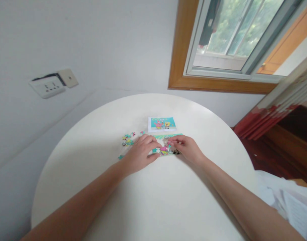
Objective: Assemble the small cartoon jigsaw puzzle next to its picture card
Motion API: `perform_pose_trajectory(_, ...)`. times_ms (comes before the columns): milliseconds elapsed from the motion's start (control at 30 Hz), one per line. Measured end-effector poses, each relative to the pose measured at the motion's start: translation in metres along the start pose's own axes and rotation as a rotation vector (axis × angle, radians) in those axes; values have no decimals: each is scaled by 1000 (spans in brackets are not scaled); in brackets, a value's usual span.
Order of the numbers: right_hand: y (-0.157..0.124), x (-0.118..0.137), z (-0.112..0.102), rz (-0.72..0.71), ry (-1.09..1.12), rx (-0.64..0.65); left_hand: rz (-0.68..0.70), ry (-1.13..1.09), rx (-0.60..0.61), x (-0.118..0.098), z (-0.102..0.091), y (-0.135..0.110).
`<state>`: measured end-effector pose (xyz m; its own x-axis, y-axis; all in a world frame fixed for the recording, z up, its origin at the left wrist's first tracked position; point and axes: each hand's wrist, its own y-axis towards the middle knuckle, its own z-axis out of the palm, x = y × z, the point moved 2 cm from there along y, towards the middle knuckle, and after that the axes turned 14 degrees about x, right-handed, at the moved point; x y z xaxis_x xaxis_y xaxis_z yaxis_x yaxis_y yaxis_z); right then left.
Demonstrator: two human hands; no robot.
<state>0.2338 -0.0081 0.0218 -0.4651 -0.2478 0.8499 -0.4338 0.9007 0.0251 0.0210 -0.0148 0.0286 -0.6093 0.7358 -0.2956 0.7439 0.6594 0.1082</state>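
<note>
A partly assembled jigsaw puzzle (164,149) lies on the white round table (153,201), with gaps in its middle. My left hand (140,152) rests over its left edge, thumb and fingers apart, and holds nothing. At the puzzle's upper right, my right hand (188,147) pinches a small pink puzzle piece (169,143) just over the gap. Loose puzzle pieces (128,139) are scattered to the left of my left hand, some close to its fingers. Beyond the puzzle lies a picture card (163,124) with cartoon figures on a turquoise ground. My hands cover parts of the puzzle's sides.
The table's far edge stands near a white wall (105,43) with a socket (49,87). A wood-framed window (223,83) is at the upper right. A red and white curtain (263,117) hangs at the right, above white papers (291,201) beside the table.
</note>
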Motion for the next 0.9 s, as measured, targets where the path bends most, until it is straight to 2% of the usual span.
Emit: perform_pose_trajectory(900, -3, -2, -3, 19, 23, -59, -42, 61, 2, -1, -6, -3)
